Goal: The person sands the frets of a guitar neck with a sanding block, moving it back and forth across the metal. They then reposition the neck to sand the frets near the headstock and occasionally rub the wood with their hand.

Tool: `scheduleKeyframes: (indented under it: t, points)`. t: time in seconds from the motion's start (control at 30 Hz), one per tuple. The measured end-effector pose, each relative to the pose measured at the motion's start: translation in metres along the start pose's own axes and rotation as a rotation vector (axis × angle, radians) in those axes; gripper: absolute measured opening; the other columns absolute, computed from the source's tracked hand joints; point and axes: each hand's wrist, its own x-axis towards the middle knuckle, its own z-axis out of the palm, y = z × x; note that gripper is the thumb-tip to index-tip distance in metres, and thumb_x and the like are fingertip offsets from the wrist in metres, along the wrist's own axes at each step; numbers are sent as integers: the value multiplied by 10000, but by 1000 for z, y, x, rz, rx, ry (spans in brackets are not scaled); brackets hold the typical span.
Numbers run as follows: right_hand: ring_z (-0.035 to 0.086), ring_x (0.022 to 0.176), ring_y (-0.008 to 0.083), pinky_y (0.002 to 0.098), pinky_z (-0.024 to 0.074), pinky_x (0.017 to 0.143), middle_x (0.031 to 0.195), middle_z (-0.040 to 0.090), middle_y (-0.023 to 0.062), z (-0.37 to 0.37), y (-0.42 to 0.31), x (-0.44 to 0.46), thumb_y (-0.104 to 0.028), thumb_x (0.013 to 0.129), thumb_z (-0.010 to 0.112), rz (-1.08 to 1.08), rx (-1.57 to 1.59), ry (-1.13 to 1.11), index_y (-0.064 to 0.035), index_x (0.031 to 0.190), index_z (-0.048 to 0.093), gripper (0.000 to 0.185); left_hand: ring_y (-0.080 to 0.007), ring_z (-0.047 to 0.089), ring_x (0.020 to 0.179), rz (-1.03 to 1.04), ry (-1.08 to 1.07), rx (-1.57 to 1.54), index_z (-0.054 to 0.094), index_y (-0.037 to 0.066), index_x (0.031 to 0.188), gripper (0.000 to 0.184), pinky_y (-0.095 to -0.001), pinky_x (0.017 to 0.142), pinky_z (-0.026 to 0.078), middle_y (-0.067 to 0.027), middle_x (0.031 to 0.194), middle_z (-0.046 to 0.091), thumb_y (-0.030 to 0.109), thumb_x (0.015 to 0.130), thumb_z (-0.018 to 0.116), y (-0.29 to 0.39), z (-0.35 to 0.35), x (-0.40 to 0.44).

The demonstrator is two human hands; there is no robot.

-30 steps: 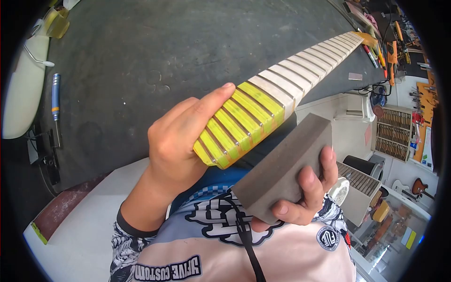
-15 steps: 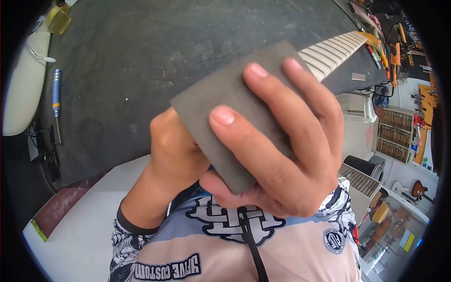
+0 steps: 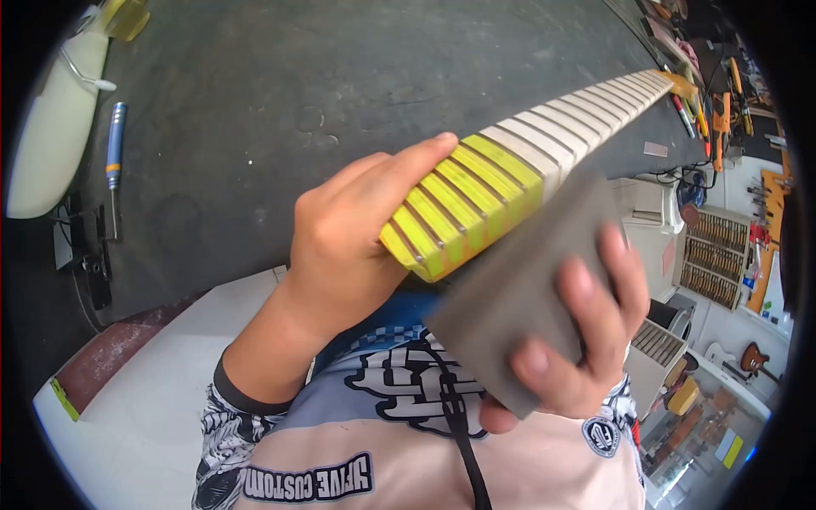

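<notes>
I see a long, tapering guitar neck (image 3: 548, 136) slanting over the dark, scuffed counter (image 3: 229, 68), pale wood between dark fret lines, its wide near end wrapped in translucent yellow tape (image 3: 480, 194); a matte grey rectangular block (image 3: 527, 297), blurred, sits just beside it, contact unclear to me; a blue-handled screwdriver (image 3: 116, 144) lies to the left, pens (image 3: 685, 117) by the far end; my left hand (image 3: 344, 208) closes around the taped end, partly hiding it; my right hand (image 3: 586, 353) grips the block, fingers spread across its face.
</notes>
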Motion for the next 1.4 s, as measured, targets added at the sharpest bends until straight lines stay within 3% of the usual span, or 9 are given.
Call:
scheduleKeyframes:
  t: [0.07, 0.17, 0.43, 0.8, 0.97, 1.07, 1.23, 1.27, 1.4]
  points:
    - [589, 1202, 519, 615, 491, 997, 1333, 633, 191, 7, 0, -33, -753, 982, 367, -1, -21, 123, -287, 1368, 597, 647, -285, 723, 816, -9, -18, 12, 690, 7, 1257, 540, -343, 708, 571, -150, 981, 742, 6, 728, 798, 0, 0, -2]
    - [591, 1226, 442, 610, 465, 991, 1296, 670, 98, 11, -3, -48, -775, 943, 468, 105, 25, 231, -385, 1240, 686, 536, -264, 754, 893, -39, -57, 12, 705, 3, 1257, 541, -305, 774, 578, -166, 1086, 763, 3, 730, 829, 2, -2, -2]
    - [574, 1251, 470, 621, 456, 1005, 1335, 640, 119, 10, -2, -43, -783, 945, 448, 95, -9, 177, -370, 1282, 665, 575, -259, 747, 865, -42, -53, -6, 697, 2, 1267, 527, -308, 765, 583, -158, 1115, 762, -9, 751, 807, 2, -1, -4]
    - [566, 1257, 485, 602, 464, 1006, 1353, 633, 141, 15, -7, -24, -776, 932, 481, 124, -7, 120, -372, 1319, 650, 584, -249, 726, 786, -4, -14, -30, 701, 4, 1263, 525, -304, 695, 572, -158, 1011, 759, 15, 747, 793, -2, 2, -4]
    - [550, 1247, 563, 619, 477, 1040, 1378, 578, 282, 9, -3, 10, -641, 1020, 452, 41, -55, -125, -204, 1424, 551, 603, -264, 708, 762, 6, -30, 6, 686, 5, 1266, 527, -332, 673, 571, -148, 979, 746, 44, 749, 780, -1, 0, -5]
    - [619, 1153, 533, 590, 516, 990, 1261, 660, 281, 18, 6, 47, -562, 1001, 566, 11, -34, -179, -122, 1308, 643, 542, -310, 689, 763, 38, -22, -33, 657, 25, 1288, 588, -384, 667, 573, -135, 909, 712, 7, 711, 771, -4, 4, -8]
    - [644, 1099, 546, 596, 538, 961, 1201, 671, 319, 17, 10, 40, -567, 1006, 546, -41, -26, -94, -88, 1240, 663, 546, -327, 702, 798, 20, 47, -89, 663, 33, 1275, 593, -391, 681, 578, -146, 933, 721, -43, 694, 756, -6, 4, -4]
    - [635, 1111, 554, 603, 536, 964, 1202, 666, 324, 16, 6, 32, -578, 1008, 538, -25, -24, -61, -96, 1245, 660, 551, -290, 760, 870, -58, -18, -6, 715, 7, 1224, 483, -348, 740, 605, -145, 1049, 774, 85, 753, 783, -2, -1, -3]
    - [637, 1116, 542, 594, 544, 962, 1200, 667, 315, 22, 7, 39, -543, 1003, 562, -39, -19, -77, -83, 1228, 671, 523, -328, 712, 808, 31, 27, -60, 673, 35, 1254, 573, -397, 680, 580, -149, 954, 736, -41, 693, 761, -4, 4, -3]
